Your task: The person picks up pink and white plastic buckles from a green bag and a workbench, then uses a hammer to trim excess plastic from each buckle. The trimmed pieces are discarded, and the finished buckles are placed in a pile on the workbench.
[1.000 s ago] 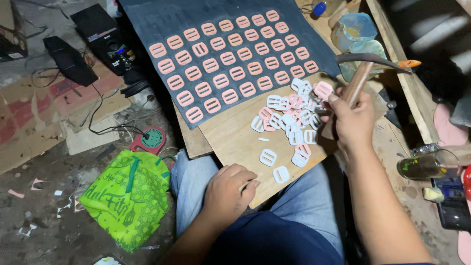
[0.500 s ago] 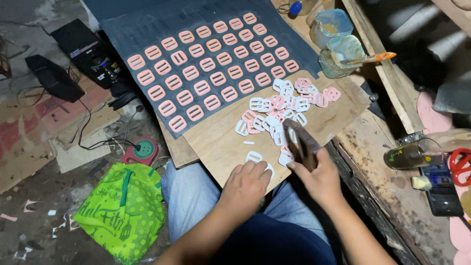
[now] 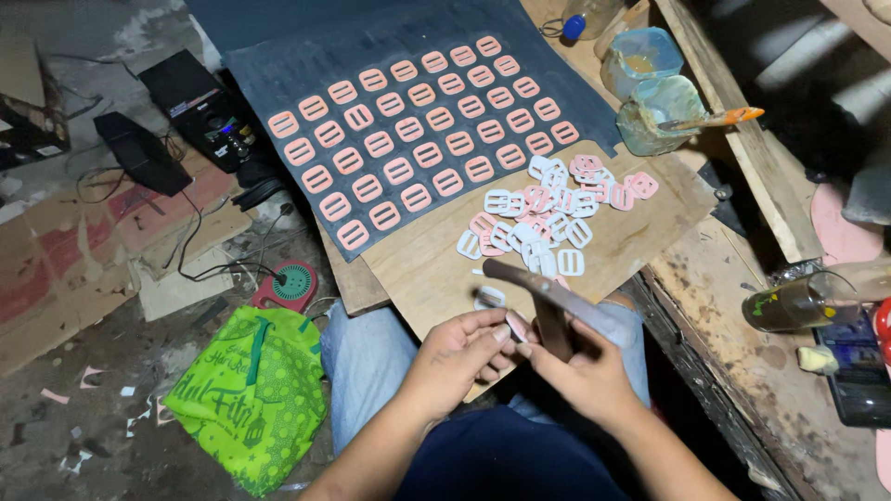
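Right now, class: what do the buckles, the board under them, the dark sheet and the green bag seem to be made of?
Buckles: probably moulded plastic, smooth, uniform pink or white.
Board: likely plywood, pale, matt, faint grain.
Dark sheet: possibly rubber or foam, matt, dusty.
Green bag: soft non-woven fabric, creased, printed.

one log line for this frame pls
left hand: pinching small pink plastic buckle | right hand: gripping dark-handled tool | loose buckle pile: on wooden board

Matt plastic buckles (image 3: 548, 218), rough wooden board (image 3: 640, 241), dark rubbery sheet (image 3: 306, 65)
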Demonstrator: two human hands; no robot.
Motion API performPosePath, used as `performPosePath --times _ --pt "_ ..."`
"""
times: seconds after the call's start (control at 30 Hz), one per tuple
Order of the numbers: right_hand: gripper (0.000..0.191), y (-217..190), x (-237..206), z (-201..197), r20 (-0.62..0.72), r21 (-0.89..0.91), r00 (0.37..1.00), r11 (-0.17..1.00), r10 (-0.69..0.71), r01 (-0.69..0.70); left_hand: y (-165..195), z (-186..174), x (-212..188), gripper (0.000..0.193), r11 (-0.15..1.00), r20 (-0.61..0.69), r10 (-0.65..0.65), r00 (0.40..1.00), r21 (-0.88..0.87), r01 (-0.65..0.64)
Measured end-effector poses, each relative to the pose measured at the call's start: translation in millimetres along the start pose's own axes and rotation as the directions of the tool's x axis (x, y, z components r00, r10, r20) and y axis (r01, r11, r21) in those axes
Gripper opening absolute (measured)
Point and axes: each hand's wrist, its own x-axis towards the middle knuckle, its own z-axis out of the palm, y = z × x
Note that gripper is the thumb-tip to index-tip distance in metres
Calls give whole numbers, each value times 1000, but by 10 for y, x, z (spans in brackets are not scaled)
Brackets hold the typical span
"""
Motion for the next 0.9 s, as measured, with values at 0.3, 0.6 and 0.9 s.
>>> performPosePath --times 0.3,0.6,0.9 --pt "30 19 211 176 159 -65 986 996 -55 66 59 18 59 28 980 -78 191 979 -47 -195" --pt "27 -173 229 97 225 517 965 822 137 -237 202 17 -125 35 998 52 47 998 -49 -45" --pt "28 -294 275 222 109 228 972 947 207 -227 18 11 -181 18 971 -157 237 959 42 -233"
